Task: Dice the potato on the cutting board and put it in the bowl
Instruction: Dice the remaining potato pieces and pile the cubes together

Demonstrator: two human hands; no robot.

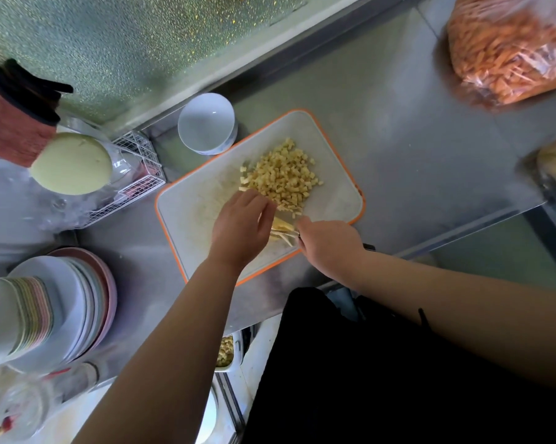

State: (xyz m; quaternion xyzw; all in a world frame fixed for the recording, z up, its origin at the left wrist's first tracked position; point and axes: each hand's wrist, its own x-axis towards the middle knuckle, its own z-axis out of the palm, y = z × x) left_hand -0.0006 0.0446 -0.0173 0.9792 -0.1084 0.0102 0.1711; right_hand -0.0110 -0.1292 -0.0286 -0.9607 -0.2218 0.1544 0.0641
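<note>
Progress: most of the potato is already diced; the pile of potato cubes [283, 174] lies on the far half of the cutting board [331, 200].
Left to do: a few potato strips [281, 230] at the near edge are not cut yet, and the white bowl [206, 123], just beyond the far left corner of the board, holds nothing.
Left hand [241, 225]: fingers curled down, its grip steadying the strips.
Right hand [328, 243]: grip clenched on what seems a knife handle, just right of the strips; the blade is mostly hidden.
Surface: steel surface [414, 149].

Commercial kitchen, steel counter [414, 129], stacked plates [78, 302], bagged carrots [510, 46]
</note>
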